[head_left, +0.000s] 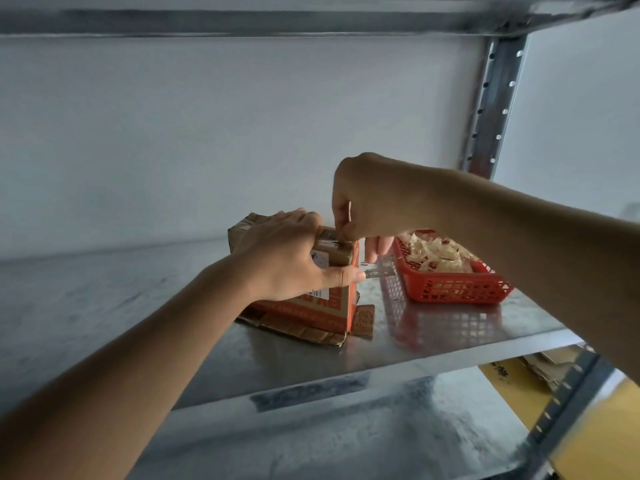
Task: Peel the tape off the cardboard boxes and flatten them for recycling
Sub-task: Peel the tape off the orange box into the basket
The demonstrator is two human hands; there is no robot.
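On a metal shelf (450,337), a left hand (287,258) grips an orange box (332,306) while the right hand (363,202) pinches tape (341,237) beside a red basket (453,289).

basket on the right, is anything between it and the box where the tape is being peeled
Nothing visible blocks the way. The right hand pinches tape at the top edge of the box, and the red basket sits just right of it on the shelf, with only bare metal between. The left hand holds the box.
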